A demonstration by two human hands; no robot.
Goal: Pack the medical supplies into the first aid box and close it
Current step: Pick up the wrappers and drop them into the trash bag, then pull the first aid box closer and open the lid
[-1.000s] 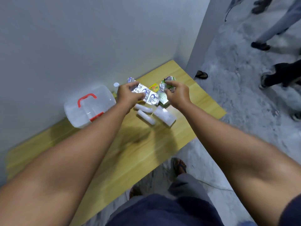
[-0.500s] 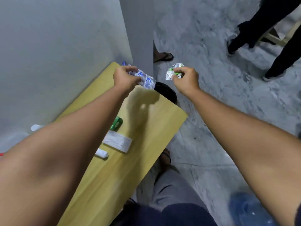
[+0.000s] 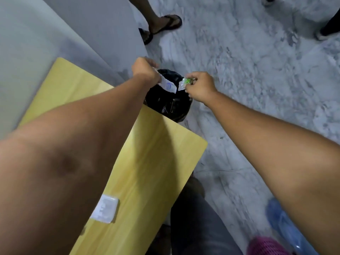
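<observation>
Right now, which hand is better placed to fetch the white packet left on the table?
Probably the left hand: its arm stretches over the table, right beside the white packet. The right hand reaches out over the floor, away from it.

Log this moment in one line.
left hand: pinches blue wrapper | right hand: pinches green wrapper | both over black bin bag

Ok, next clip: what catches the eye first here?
Both hands hover over a black bin bag just past the table. The left hand pinches a blue-printed wrapper, the right hand a green-printed wrapper. A white packet lies on the table near the left forearm.
</observation>
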